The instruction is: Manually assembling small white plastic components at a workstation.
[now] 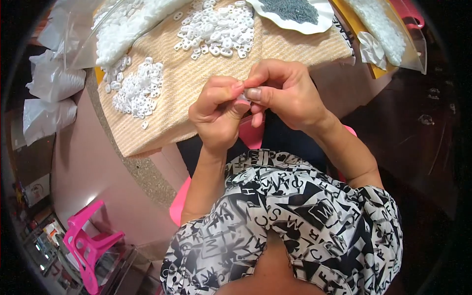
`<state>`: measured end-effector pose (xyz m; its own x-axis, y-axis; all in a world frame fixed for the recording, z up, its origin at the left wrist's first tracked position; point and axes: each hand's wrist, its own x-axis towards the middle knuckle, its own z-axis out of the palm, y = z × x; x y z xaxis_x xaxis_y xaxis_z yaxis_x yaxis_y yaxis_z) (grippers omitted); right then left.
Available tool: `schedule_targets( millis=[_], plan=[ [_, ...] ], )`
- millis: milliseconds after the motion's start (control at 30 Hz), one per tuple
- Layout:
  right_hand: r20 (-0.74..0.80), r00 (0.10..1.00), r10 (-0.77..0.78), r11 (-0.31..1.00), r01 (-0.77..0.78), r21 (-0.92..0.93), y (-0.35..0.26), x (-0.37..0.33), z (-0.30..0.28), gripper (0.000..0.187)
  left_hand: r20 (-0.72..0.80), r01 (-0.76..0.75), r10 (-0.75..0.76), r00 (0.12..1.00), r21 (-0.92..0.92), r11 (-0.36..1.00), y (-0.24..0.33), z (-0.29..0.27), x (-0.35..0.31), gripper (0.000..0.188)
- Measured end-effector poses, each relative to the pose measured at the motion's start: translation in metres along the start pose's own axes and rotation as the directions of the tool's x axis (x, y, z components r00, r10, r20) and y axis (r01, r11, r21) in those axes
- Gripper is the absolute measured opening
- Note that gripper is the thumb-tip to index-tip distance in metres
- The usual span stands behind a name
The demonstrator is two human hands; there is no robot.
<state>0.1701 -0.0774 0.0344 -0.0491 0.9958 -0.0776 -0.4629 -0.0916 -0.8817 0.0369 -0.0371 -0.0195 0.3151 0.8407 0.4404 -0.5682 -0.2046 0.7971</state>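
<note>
My left hand [216, 110] and my right hand [287, 93] meet above the near edge of a striped beige towel [182, 83]. Both are closed in a pinch, fingertips touching. A bit of a small white piece [243, 98] shows between them; the fingers cover most of it. Beyond the hands lies a large heap of small white plastic pieces with holes [216, 29]. A smaller heap of similar white pieces [140, 91] spreads to the left. At the far side, a white wavy-rimmed plate [322, 23] holds many tiny dark grey parts [290, 10], perhaps springs.
Clear bags of white pieces lie far left [118, 39] and far right [381, 29]. A crumpled white paper [372, 50] is beside the right bag. White plastic bags [54, 78] stand at the left. A pink stool [88, 241] is on the floor, lower left.
</note>
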Motion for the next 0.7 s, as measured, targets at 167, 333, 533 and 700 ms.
schedule_targets(
  millis=[167, 333, 533, 700],
  plan=[
    [-0.009, 1.0, -0.002, 0.998, 0.002, -0.055, 0.001, 0.0, 0.001, 0.005, 0.036, -0.031, 0.027, 0.999, 0.105, 0.994, -0.002, -0.006, -0.003, 0.019],
    [-0.055, 0.993, 0.106, 0.994, -0.104, 0.031, -0.003, 0.005, -0.004, 0.013, 0.01, 0.011, -0.011, 1.0, -0.003, 1.0, -0.002, -0.003, 0.005, 0.022],
    [-0.094, 0.993, 0.067, 0.998, -0.065, 0.021, -0.008, 0.011, -0.006, 0.015, -0.065, 0.214, -0.229, 0.971, -0.189, 0.959, 0.004, -0.001, 0.009, 0.034],
    [-0.121, 0.989, 0.088, 0.99, -0.101, -0.103, -0.011, 0.009, -0.007, 0.017, -0.103, 0.225, -0.246, 0.964, -0.183, 0.957, 0.009, 0.002, 0.011, 0.033]
  ],
)
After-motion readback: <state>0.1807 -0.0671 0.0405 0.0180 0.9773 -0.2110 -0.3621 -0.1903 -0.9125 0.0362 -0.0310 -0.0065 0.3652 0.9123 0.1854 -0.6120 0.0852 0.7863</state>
